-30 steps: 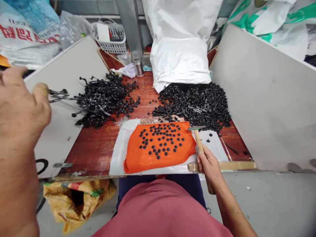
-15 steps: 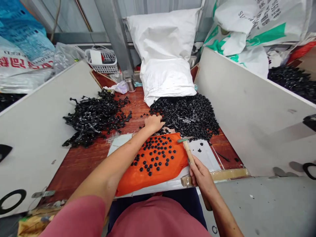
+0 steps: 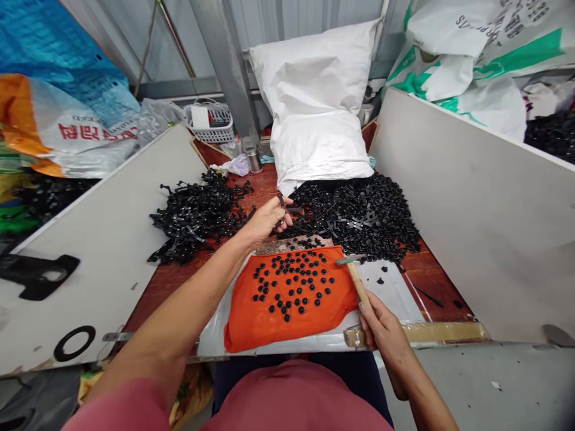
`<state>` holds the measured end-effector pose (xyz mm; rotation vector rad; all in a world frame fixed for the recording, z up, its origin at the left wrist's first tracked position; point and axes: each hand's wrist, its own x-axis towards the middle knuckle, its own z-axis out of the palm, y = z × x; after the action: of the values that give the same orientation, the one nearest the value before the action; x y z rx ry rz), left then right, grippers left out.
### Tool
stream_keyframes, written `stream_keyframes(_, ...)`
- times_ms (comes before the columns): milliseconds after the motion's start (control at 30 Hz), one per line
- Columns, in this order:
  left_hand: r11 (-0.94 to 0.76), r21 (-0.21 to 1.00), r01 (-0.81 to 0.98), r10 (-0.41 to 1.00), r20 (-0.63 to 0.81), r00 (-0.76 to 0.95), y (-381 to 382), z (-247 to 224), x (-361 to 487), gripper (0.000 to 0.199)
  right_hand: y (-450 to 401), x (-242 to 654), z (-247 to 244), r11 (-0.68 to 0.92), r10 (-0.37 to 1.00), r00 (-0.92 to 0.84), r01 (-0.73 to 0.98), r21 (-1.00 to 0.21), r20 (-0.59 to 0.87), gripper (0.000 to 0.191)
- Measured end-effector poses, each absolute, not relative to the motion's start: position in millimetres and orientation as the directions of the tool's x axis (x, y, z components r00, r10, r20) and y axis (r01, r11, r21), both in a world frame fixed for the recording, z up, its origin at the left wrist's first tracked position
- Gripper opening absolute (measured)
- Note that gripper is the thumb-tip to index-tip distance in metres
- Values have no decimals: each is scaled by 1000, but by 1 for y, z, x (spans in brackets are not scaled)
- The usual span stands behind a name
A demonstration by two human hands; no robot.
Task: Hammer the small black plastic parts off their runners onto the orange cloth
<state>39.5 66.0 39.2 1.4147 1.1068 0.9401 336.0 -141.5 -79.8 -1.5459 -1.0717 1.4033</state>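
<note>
1. Black buttons (image 3: 291, 293) are dotting the orange cloth (image 3: 256, 329), which is lying along the bench (image 3: 171, 281)'s near edge.
2. Left hand (image 3: 268, 218) is narrowly pinching a dark piece (image 3: 281, 202) beside the right heap (image 3: 381, 209).
3. Right hand (image 3: 381, 323) is gripping the wooden-handled tool (image 3: 357, 280).
4. Dozens are lying spread out; with the left heap (image 3: 193, 215) also sitting by the bench's left edge, much is seemingly remaining.

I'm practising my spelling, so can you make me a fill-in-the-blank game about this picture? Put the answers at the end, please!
The cloth under the small black pieces is coloured ____.
The wooden handle is held in the person's ____ hand.
The big sack in the middle, at the back, is coloured ____.

Missing words: orange; right; white.
</note>
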Motion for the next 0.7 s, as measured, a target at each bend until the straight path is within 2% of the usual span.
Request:
stream_keyframes(100,115,993,38,941,-121,317,24,43,10,38,-141,337,-80,-352,936,52,95,-931,-349,66)
stream_keyframes(200,224,973,58,925,-231,303,-13,34,-18,39,-140,338,-78,-358,933,50,107,-927,-355,66)
stream_keyframes(367,230,959,164,949,-258,179,-60,6,-50,54,-139,340,-78,-379,925,50,115,-918,-376,69)
stream_keyframes(433,221,954,204,957,-253,145,-73,-6,-57,54,-138,341,-78,-374,927,50,128,-918,-371,66)
stream_keyframes(600,187,890,416,952,-269,147,-95,-21,-66,42,-139,340,-75,-371,929,60,169,-913,-366,56)
stream_keyframes(667,90,798,595,952,-245,184,-103,-17,-68,34,-138,339,-72,-371,929,59,178,-911,-367,53)
stream_keyframes(700,21,713,701,959,-212,187,-107,-13,-68,29,-138,339,-71,-372,928,59,182,-910,-367,52)
